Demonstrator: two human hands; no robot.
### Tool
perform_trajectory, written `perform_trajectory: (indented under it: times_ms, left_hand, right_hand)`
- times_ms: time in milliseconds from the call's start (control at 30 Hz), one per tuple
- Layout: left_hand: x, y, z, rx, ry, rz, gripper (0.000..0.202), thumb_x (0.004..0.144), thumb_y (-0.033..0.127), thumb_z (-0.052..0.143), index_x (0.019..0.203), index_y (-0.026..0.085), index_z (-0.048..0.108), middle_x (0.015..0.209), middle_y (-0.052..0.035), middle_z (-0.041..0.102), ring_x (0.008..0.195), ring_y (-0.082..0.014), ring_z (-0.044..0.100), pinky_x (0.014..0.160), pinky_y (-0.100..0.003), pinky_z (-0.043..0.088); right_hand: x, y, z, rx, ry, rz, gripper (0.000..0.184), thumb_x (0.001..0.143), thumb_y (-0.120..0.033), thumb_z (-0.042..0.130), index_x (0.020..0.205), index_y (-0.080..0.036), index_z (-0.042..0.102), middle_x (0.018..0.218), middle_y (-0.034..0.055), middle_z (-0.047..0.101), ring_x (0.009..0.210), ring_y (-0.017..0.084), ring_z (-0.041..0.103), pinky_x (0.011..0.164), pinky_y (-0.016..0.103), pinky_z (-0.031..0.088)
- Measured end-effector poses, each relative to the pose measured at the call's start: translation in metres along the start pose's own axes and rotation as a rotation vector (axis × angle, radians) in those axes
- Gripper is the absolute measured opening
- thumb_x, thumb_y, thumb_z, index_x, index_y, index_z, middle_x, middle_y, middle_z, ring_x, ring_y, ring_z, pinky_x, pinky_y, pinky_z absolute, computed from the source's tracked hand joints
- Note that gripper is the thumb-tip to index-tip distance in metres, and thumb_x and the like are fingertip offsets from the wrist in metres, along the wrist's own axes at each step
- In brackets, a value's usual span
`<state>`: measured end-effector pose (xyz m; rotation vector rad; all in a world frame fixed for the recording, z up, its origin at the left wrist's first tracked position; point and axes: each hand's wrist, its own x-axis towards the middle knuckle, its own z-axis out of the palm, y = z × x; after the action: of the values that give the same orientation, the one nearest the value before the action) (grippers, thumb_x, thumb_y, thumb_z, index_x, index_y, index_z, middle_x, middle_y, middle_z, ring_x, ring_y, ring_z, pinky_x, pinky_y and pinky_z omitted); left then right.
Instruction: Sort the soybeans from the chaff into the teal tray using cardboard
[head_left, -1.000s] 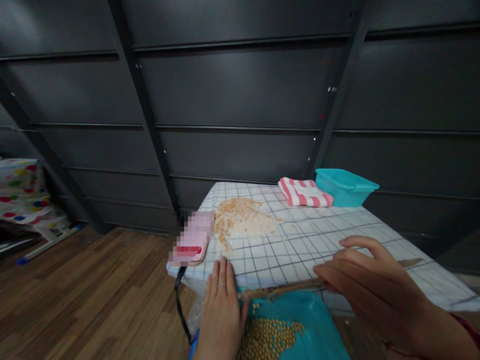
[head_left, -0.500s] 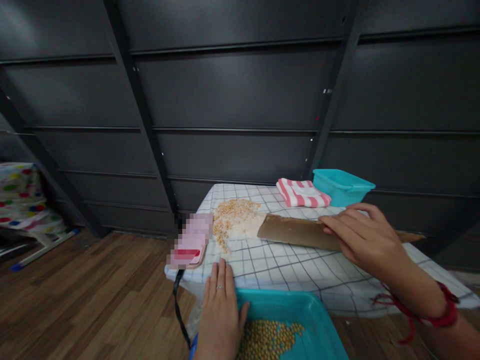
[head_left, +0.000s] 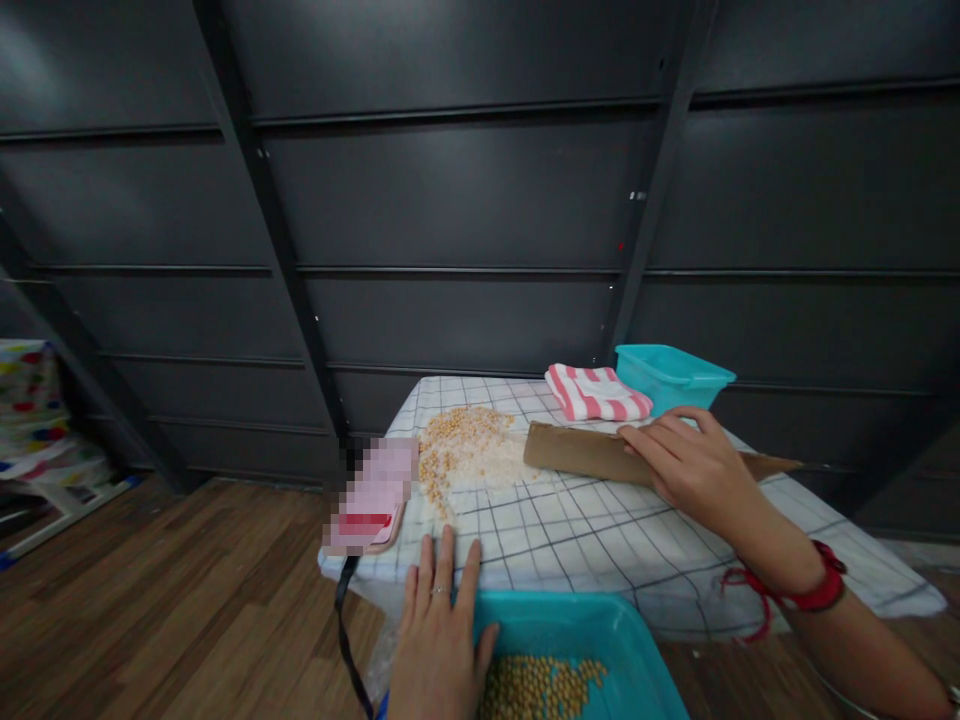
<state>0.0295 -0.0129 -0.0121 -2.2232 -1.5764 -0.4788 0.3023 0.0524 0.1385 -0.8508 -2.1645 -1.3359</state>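
**Cardboard at the edge of the grain, beans on both sides of the count**

And here is the cardboard strip [head_left: 577, 455], tilted on its long edge above the cloth, its left end right beside the pale grains [head_left: 491, 462]! The right hand [head_left: 686, 465] has its fingers clamped on the strip's upper edge. The left hand [head_left: 439, 645] lies at the near edge by the tray [head_left: 630, 640], fingers spread apart, gripping nothing that shows.

The score, judging by this view: a batch of beans [head_left: 544, 685] sits in the tray, while a patch of yellow beans [head_left: 457, 425] mingles with the grains, so the job looks only partly done, with that spread left to clear.

Out wider, the worktop [head_left: 570, 535] wears a white checked cloth [head_left: 750, 530]. A pink, pixelated object [head_left: 382, 490] holds the left edge; a striped towel [head_left: 600, 392] and turquoise bin [head_left: 667, 375] stand at the back. Beyond: dark panelled wall [head_left: 450, 200], wood-look floor [head_left: 210, 590].
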Motion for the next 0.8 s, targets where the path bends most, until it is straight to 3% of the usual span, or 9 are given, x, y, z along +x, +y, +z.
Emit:
perform_trajectory:
  times_ms: [800]
  left_hand:
    - [0.002, -0.002, 0.002, -0.037, -0.030, -0.001, 0.064, 0.077, 0.022, 0.049, 0.136, 0.019, 0.025, 0.141, -0.0175, 0.027, 0.125, -0.0378, 0.027, 0.090, -0.054, 0.042]
  right_hand:
    - [0.008, -0.015, -0.018, 0.164, -0.007, -0.008, 0.014, 0.082, -0.007, 0.045, 0.088, -0.013, 0.056, 0.066, 0.0015, 0.059, 0.065, 0.014, 0.050, 0.072, 0.033, 0.038]
